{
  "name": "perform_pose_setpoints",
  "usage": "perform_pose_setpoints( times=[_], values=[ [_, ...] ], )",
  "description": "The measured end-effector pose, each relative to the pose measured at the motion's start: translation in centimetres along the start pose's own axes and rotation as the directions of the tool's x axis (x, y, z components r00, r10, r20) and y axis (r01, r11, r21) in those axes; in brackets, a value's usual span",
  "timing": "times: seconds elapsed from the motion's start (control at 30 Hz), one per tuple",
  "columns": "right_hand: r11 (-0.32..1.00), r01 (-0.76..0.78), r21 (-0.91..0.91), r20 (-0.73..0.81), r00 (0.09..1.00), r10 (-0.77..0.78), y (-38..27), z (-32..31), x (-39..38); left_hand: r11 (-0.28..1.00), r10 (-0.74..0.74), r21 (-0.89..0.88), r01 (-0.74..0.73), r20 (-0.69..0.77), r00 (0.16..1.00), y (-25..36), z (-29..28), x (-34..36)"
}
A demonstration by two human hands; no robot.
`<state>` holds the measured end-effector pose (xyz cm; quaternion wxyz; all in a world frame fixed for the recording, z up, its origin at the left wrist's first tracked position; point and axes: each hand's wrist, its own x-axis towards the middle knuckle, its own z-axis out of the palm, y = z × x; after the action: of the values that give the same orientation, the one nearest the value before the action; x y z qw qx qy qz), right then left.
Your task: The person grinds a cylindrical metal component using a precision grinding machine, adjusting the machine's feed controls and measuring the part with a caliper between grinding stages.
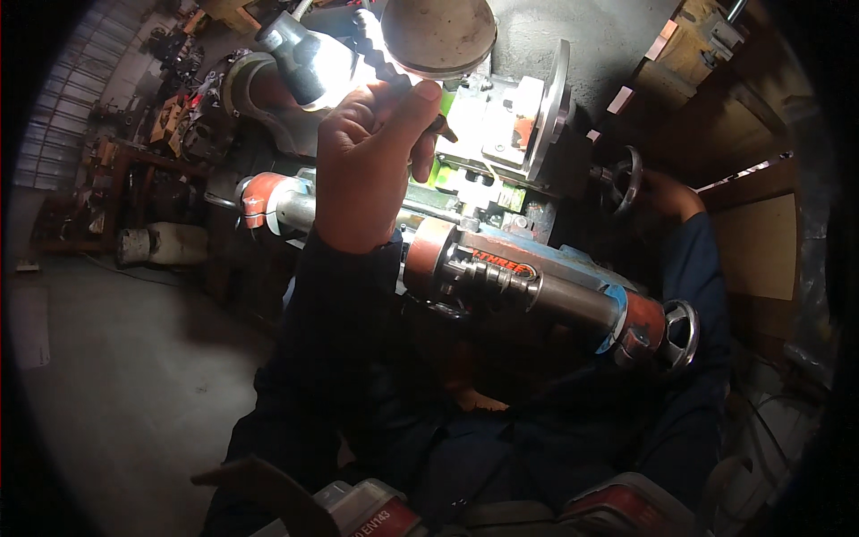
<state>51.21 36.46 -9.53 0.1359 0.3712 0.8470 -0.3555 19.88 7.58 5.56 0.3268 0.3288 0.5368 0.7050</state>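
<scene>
My left hand (pixel 365 166) is raised at the middle top, its thumb and fingers closed round a dark, ridged, jointed hose (pixel 378 55). A brownish, nozzle-like tip (pixel 446 131) pokes out beyond the fingers, and the part between lies hidden in the grip. Just right of it is the brightly lit grinding machine's work head (pixel 510 121), with a thin upright disc wheel (pixel 553 112). Farther right, my right hand (pixel 669 194) is at a metal handwheel (pixel 624 182), closed at its rim; most of its fingers are hidden behind the rim.
A lit lamp (pixel 309 64) and a round, pale housing (pixel 438 34) stand close above my left hand. A steel bar with red collars (pixel 428 258) crosses in front of me, ending at a second handwheel (pixel 682 336). Cluttered shelving (pixel 98 197) stands at left.
</scene>
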Motion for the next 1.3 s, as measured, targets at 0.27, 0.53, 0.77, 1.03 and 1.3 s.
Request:
perform_pose_setpoints(
  times=[0.27, 0.53, 0.77, 1.03, 1.3],
  values=[
    [1.0, 0.002, -0.013, 0.003, 1.0, -0.002, 0.0, 0.0, 0.5, 0.999, 0.024, 0.037, -0.024, 0.005, 1.0, 0.0, -0.3, -0.1],
    [0.994, 0.109, 0.03, 0.023, 0.994, -0.11, 1.6, 1.0, 2.3, 0.88, -0.024, 0.475, 0.016, 0.01, 1.0, 1.2, -2.9, -0.7],
    [0.989, 0.15, 0.004, -0.001, 0.989, -0.15, 2.5, 1.0, 2.1, 0.615, 0.295, 0.759, -0.215, 0.031, 0.955, 0.4, -6.5, 0.0],
    [0.97, 0.228, 0.082, 0.032, 0.972, -0.231, 3.4, 1.1, 3.1, 0.704, 0.187, 0.695, -0.149, 0.021, 0.982, -0.5, -7.9, 0.2],
    [0.95, 0.261, 0.173, 0.007, 0.964, -0.266, 6.4, 2.2, 4.6, 0.715, 0.213, 0.675, -0.184, 0.04, 0.976, -0.7, -6.8, 0.5]
  ],
)
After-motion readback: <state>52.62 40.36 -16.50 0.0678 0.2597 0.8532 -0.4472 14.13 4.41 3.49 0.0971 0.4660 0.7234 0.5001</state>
